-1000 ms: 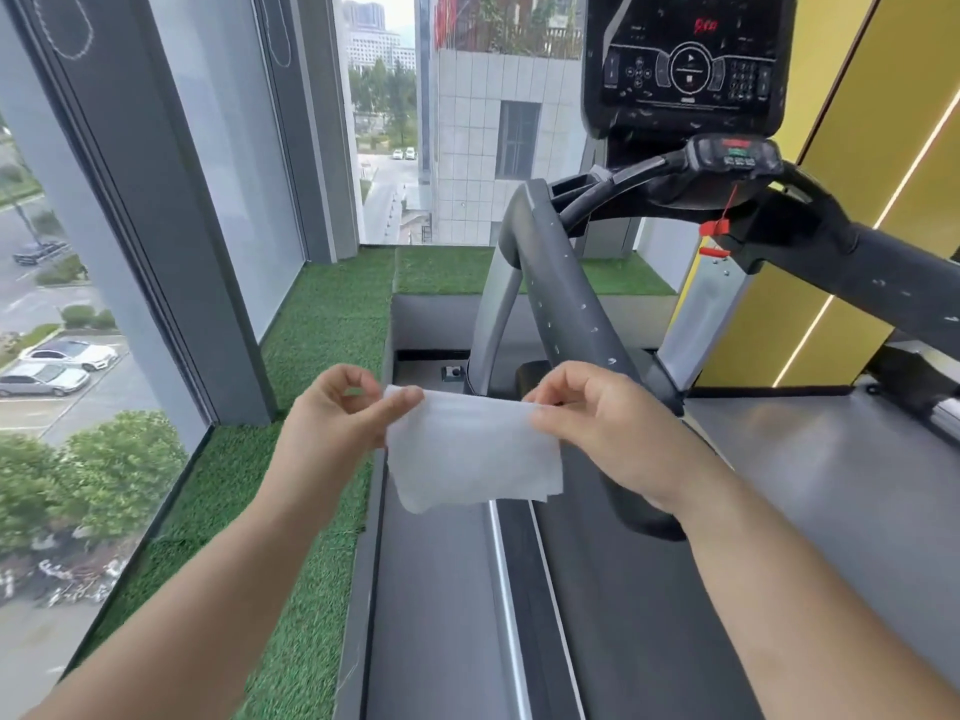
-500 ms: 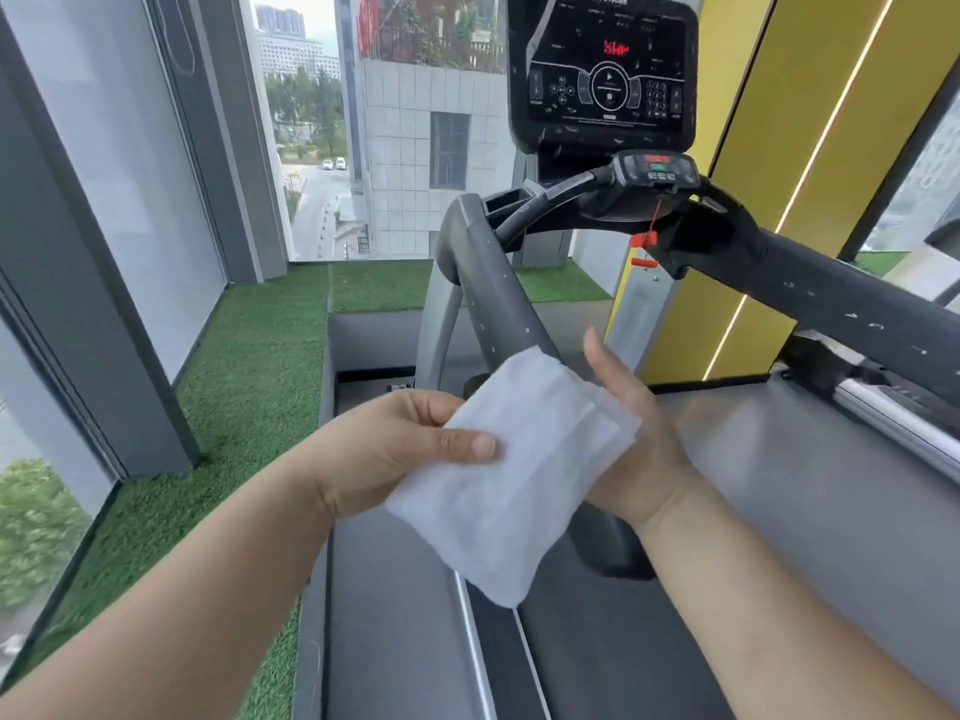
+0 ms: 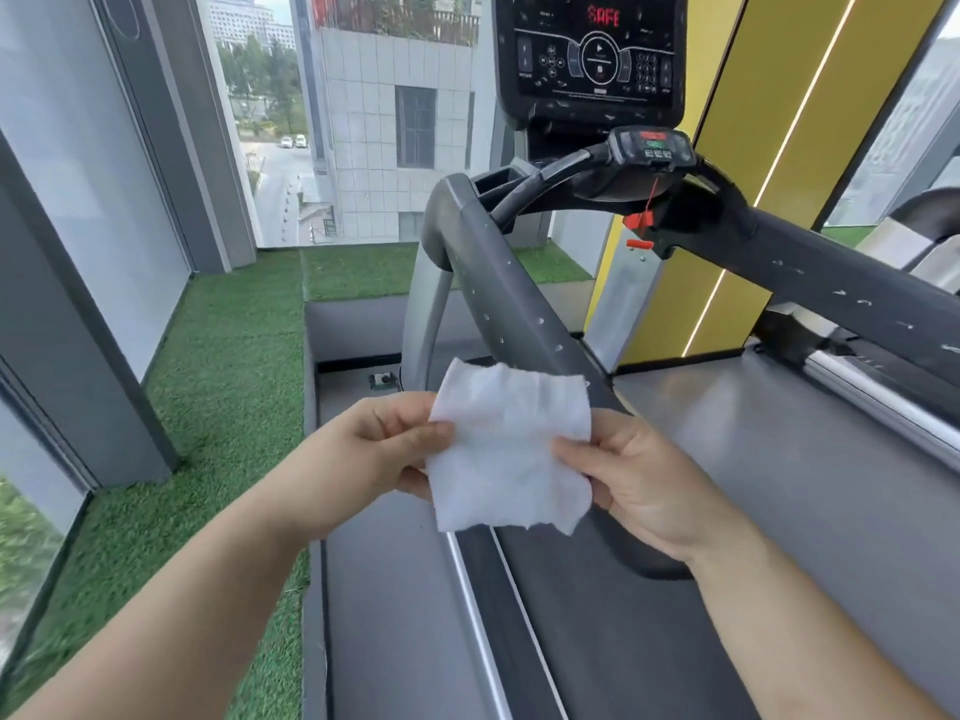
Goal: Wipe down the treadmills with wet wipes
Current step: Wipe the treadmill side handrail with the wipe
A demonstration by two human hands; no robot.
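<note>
Over grey handrail (image 3: 511, 309) — both hands pinch crinkled white wipe (image 3: 506, 449).

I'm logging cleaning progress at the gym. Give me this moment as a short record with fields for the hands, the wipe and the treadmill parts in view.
left hand: pinches the wipe's left edge
right hand: pinches its right edge
wet wipe: white, spread open between both hands, in front of the handrail
handrail: grey, dotted with pale specks; contact with the wipe cannot be told
console: display reads SAFE in red
safety clip: red, hanging below the console
turf: green, left of the treadmill
</note>
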